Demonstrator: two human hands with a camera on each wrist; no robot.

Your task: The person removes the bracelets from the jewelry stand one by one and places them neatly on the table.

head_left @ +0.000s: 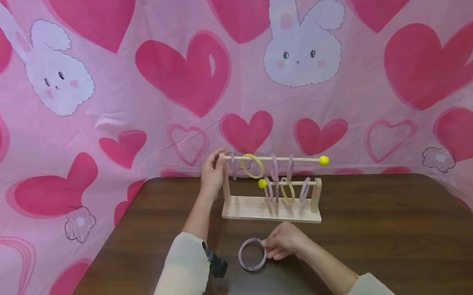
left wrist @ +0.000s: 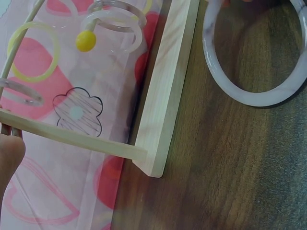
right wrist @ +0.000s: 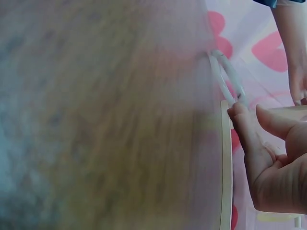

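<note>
A wooden rack (head_left: pixel 270 209) carries several lavender and yellow rings on two horizontal rods. My left hand (head_left: pixel 212 175) grips the top of its tall left post; in the left wrist view that hand (left wrist: pixel 8 155) is partly cut off at the edge. Nearer me, a loose lavender ring (head_left: pixel 241 259) is at the fingertips of my right hand (head_left: pixel 285 240), which hold its right edge. The right wrist view shows this ring (right wrist: pixel 223 79) slanted, with my right hand (right wrist: pixel 276 163) at its lower end; the exact finger contact is partly hidden.
A brown wooden table (head_left: pixel 403 226) extends around the rack. Yellow balls (head_left: pixel 323 160) cap the rod ends. Behind the table hangs a pink cloth (head_left: pixel 247 88) with hearts and rabbits. My left forearm reaches past the left of the loose ring.
</note>
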